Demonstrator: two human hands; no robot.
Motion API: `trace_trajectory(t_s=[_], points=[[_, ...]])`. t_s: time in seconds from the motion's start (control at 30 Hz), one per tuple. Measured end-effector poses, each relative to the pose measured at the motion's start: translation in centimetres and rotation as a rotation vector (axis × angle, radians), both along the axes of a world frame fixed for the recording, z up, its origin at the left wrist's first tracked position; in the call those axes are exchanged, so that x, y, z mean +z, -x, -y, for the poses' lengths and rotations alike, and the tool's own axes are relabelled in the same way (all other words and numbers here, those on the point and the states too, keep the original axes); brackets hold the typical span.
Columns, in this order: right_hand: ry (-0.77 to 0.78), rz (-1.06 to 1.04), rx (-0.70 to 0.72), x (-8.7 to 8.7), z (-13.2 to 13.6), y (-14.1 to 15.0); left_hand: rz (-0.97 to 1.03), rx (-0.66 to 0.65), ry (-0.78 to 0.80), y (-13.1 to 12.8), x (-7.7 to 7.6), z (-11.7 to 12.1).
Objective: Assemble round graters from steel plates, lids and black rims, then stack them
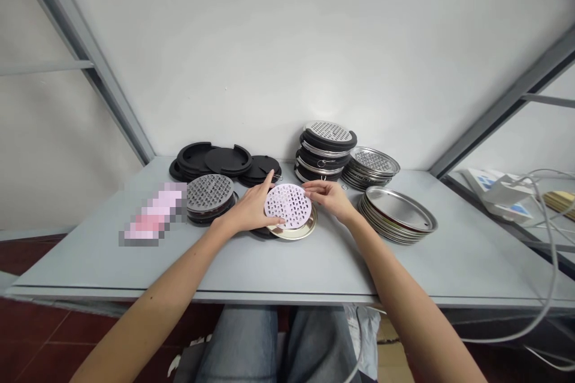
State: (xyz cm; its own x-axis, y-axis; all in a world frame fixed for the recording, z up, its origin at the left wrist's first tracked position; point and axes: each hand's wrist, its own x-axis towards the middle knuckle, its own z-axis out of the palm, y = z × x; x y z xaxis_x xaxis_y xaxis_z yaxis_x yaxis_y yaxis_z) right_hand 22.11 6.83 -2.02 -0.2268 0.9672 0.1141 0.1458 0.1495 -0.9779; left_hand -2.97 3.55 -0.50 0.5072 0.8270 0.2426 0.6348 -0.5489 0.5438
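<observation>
Head view: the left hand point(254, 206), index finger raised, and the right hand point(330, 197), fingers together, pinch the perforated disc point(287, 206) by its rim over the metal plate point(300, 233). Light, even rim pressure should keep it level.

Free tabletop point(314, 269) along the near edge; tray stack point(398, 209) at right.

Counts: pink perforated disc point(295, 206), 1. From disc: perforated-topped stacks point(209, 192) point(327, 145) point(372, 161), 3 (9, 1, 2 o'clock); plain-tray stack point(399, 209), 1 (3 o'clock).
</observation>
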Motion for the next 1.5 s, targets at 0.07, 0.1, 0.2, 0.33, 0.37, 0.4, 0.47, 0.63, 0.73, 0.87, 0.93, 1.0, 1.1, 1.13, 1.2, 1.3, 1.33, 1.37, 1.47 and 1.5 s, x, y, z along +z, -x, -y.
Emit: trace_trajectory(t_s=[0.07, 0.1, 0.2, 0.33, 0.37, 0.4, 0.47, 0.63, 0.73, 0.87, 0.93, 1.0, 1.1, 1.13, 1.2, 1.3, 1.33, 1.37, 1.47, 1.5], points=[[-0.001, 0.005, -0.013, 0.0, 0.0, 0.0, 0.034, 0.020, 0.029, 0.1, 0.0, 0.0], [-0.005, 0.009, -0.016, 0.1, 0.0, 0.0, 0.045, 0.032, 0.043, 0.1, 0.0, -0.1], [-0.022, 0.019, -0.014, 0.1, 0.1, 0.0, 0.041, 0.047, 0.068, 0.3, 0.1, -0.1], [-0.038, 0.035, 0.000, 0.0, 0.1, 0.1, 0.011, 0.041, 0.062, 0.3, 0.1, -0.1], [-0.042, 0.040, 0.001, 0.0, 0.1, 0.1, 0.010, 0.047, 0.060, 0.3, 0.1, -0.1], [-0.046, 0.046, 0.004, 0.0, 0.1, 0.1, 0.012, 0.055, 0.058, 0.3, 0.1, -0.1], [-0.058, 0.061, 0.013, -0.2, 0.0, 0.1, 0.018, 0.071, 0.053, 0.3, 0.1, -0.1], [-0.110, 0.127, 0.037, -0.8, -0.3, 0.1, 0.006, 0.072, 0.048, 0.3, -0.1, -0.2], [-0.215, 0.225, 0.023, -0.8, -0.3, 0.2, -0.022, 0.063, 0.024, 0.2, -0.1, -0.1], [-0.304, 0.353, 0.028, -0.4, 0.0, 0.2, -0.072, 0.051, -0.005, 0.0, 0.1, 0.1], [-0.328, 0.390, 0.056, -0.3, 0.1, 0.2, -0.100, 0.031, -0.024, -0.1, 0.2, 0.2], [-0.348, 0.410, 0.094, -0.2, 0.2, 0.3, -0.133, 0.005, -0.044, -0.2, 0.3, 0.3], [-0.364, 0.434, 0.131, -0.1, 0.4, 0.4, -0.180, -0.023, -0.073, -0.4, 0.3, 0.4], [-0.368, 0.444, 0.134, -0.1, 0.4, 0.4, -0.192, -0.026, -0.081, -0.4, 0.3, 0.4], [-0.385, 0.468, 0.133, -0.1, 0.5, 0.4, -0.207, -0.030, -0.089, -0.5, 0.1, 0.5], [-0.440, 0.503, 0.128, -0.2, 0.6, 0.4, -0.216, -0.032, -0.078, -0.6, 0.0, 0.4], [-0.463, 0.519, 0.122, -0.2, 0.6, 0.4, -0.216, -0.032, -0.070, -0.6, 0.0, 0.4], [-0.489, 0.533, 0.112, -0.3, 0.6, 0.4, -0.216, -0.033, -0.061, -0.6, 0.0, 0.4], [-0.561, 0.549, 0.088, -0.7, 0.5, 0.5, -0.215, -0.038, -0.041, -0.7, 0.2, 0.4], [-0.576, 0.546, 0.090, -0.8, 0.5, 0.5, -0.215, -0.039, -0.038, -0.7, 0.2, 0.5]])
